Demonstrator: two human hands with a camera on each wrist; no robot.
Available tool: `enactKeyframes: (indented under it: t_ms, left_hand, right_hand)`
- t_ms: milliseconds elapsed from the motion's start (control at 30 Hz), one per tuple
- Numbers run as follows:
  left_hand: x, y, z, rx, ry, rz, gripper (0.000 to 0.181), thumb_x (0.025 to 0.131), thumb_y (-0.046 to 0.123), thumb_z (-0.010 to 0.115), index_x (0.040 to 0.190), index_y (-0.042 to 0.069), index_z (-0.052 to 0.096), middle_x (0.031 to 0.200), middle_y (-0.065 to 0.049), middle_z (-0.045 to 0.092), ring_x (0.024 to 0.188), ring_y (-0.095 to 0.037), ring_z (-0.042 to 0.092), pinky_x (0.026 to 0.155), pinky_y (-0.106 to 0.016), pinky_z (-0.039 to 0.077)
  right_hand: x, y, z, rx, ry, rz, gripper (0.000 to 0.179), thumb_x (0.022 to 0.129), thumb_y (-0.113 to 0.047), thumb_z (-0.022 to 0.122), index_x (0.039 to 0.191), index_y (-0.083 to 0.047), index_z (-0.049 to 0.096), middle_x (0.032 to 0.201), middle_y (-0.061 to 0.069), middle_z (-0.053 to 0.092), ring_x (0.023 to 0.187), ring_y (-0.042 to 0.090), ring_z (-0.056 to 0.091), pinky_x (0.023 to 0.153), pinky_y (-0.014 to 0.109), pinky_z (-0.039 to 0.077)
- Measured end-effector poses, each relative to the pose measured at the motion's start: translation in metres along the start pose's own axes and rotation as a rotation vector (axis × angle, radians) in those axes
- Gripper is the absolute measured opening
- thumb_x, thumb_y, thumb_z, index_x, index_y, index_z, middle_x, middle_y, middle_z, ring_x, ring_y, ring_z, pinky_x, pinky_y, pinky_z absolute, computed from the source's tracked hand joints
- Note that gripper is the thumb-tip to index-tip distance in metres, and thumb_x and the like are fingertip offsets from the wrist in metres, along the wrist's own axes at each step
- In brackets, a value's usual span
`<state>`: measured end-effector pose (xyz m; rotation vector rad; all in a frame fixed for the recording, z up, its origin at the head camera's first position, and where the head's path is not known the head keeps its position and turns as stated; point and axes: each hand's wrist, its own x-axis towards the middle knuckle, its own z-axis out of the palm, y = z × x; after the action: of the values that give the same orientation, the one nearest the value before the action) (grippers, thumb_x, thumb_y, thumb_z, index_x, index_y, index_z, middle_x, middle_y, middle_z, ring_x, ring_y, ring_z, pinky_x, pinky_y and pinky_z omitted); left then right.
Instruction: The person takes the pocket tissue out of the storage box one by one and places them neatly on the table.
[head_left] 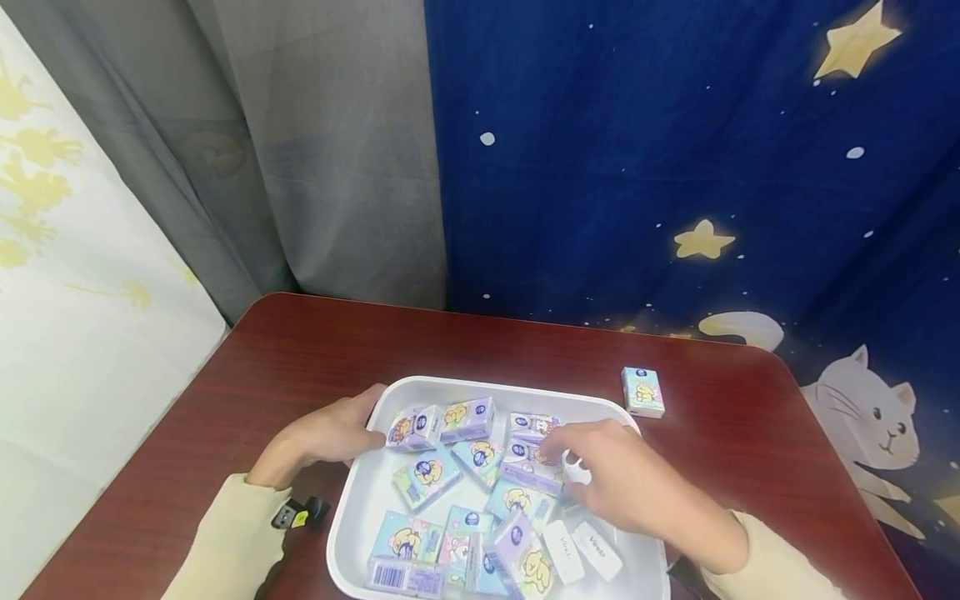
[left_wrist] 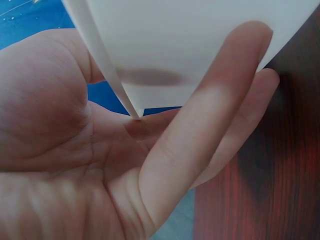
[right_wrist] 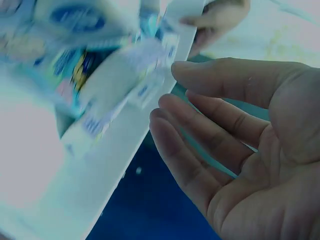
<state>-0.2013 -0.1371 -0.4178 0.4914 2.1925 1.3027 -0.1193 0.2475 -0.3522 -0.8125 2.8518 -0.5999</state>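
A white plastic tray [head_left: 361,500] holds several small tissue packs, some purple, some pale blue-green with a yellow cartoon dog. My left hand [head_left: 333,433] grips the tray's left rim near its far corner. In the left wrist view the fingers [left_wrist: 185,135] lie along the outer wall, with the thumb partly hidden behind the rim. Over the right side of the tray hovers my right hand [head_left: 618,475], its fingertips beside a purple tissue pack [head_left: 531,471]. The right wrist view shows those fingers [right_wrist: 210,125] loosely bent, with nothing between them and the thumb.
One tissue pack [head_left: 642,393] stands apart on the dark red table [head_left: 525,342], beyond the tray's far right corner. White-ended packs [head_left: 562,552] lie at the tray's near right. A blue star-patterned curtain [head_left: 570,167] and a grey curtain [head_left: 337,150] hang behind the table.
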Motion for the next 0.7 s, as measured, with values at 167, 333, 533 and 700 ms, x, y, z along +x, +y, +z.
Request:
enactKeyframes:
  t_ms: [167,333,533,700]
  left_hand:
    - [0.000,0.001,0.001,0.009,0.006,-0.007,0.072,0.099,-0.002,0.074,0.157,-0.004,0.032,0.109,-0.017,0.072,0.082,-0.030,0.080,0.061,-0.048,0.068]
    - [-0.001,0.002,0.002,0.017,0.006,-0.003,0.072,0.098,-0.001,0.074,0.156,-0.005,0.032,0.109,-0.017,0.072,0.082,-0.030,0.080,0.060,-0.049,0.067]
    - [-0.001,0.002,0.001,0.017,0.004,-0.003,0.072,0.098,-0.001,0.075,0.156,-0.005,0.032,0.109,-0.017,0.072,0.082,-0.030,0.080,0.060,-0.048,0.067]
    - [-0.001,0.001,0.000,0.013,0.003,-0.004,0.071,0.099,-0.002,0.074,0.155,-0.005,0.032,0.109,-0.017,0.072,0.082,-0.031,0.080,0.060,-0.049,0.068]
  right_hand:
    - [0.002,-0.018,0.008,0.040,-0.076,-0.035,0.044,0.085,0.003,0.088,0.124,-0.017,0.080,0.123,-0.005,0.078,0.120,0.022,0.072,0.107,0.054,0.058]
    - [0.006,-0.025,0.016,0.063,-0.167,-0.056,0.039,0.089,0.003,0.086,0.122,-0.019,0.080,0.125,-0.008,0.076,0.117,0.017,0.069,0.109,0.051,0.058]
    - [0.011,-0.025,0.024,0.058,-0.209,-0.051,0.036,0.092,0.004,0.081,0.117,-0.021,0.081,0.125,-0.008,0.076,0.116,0.014,0.068,0.109,0.050,0.057]
    - [0.013,-0.021,0.025,0.047,-0.226,-0.073,0.040,0.089,0.006,0.081,0.118,-0.022,0.081,0.126,-0.010,0.076,0.115,0.013,0.068,0.109,0.047,0.057]
